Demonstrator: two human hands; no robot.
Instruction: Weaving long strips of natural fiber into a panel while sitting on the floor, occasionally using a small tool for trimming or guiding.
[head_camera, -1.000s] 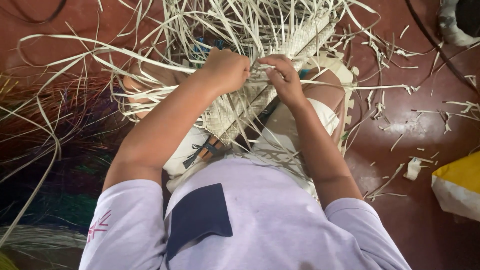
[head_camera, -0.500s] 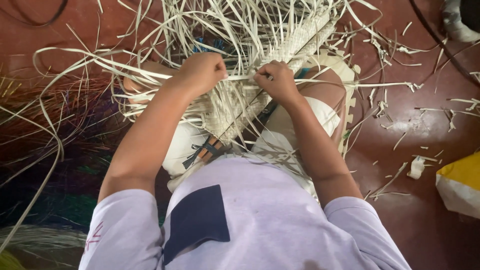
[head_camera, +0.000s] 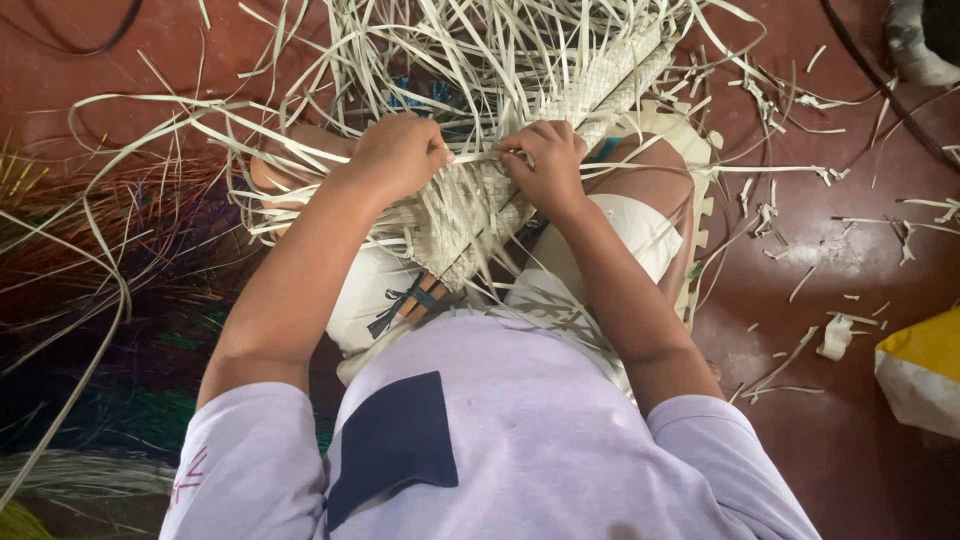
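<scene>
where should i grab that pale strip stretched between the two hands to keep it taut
Probably at its two ends, as the left hand and right hand do now. The pale strip is thin, flat and runs level across the woven mat, so a pinch grip on its flat faces, coming from above at each side, should hold it without twisting.
</scene>
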